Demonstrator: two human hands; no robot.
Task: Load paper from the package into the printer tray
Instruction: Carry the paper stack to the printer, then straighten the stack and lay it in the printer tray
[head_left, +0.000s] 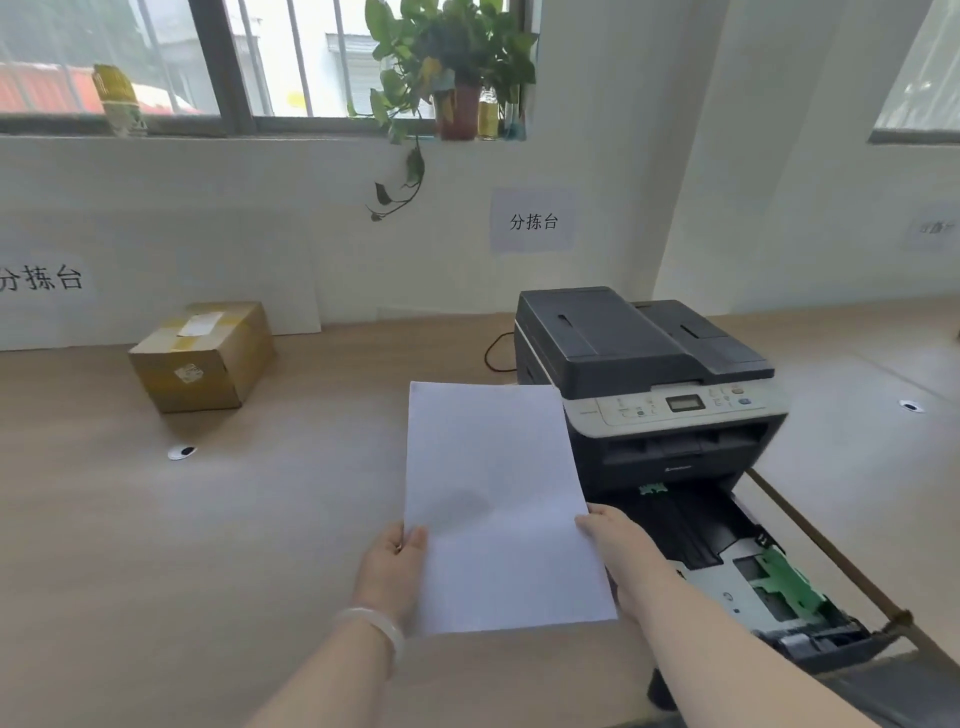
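Observation:
I hold a stack of white paper (493, 499) upright above the wooden table, just left of the printer (649, 379). My left hand (392, 566) grips its lower left edge, and a pale bracelet sits on that wrist. At the lower right edge, my right hand (621, 551) grips the stack. The dark grey printer has a light control panel. Its paper tray (748, 571) is pulled out toward me, showing green guides and no paper inside. No paper package is in sight.
A taped cardboard box (202, 356) sits at the back left of the table (208, 545). Two round cable grommets (182, 452) are set into the tabletop. A black cable runs behind the printer. Plants stand on the windowsill. The table edge lies right of the tray.

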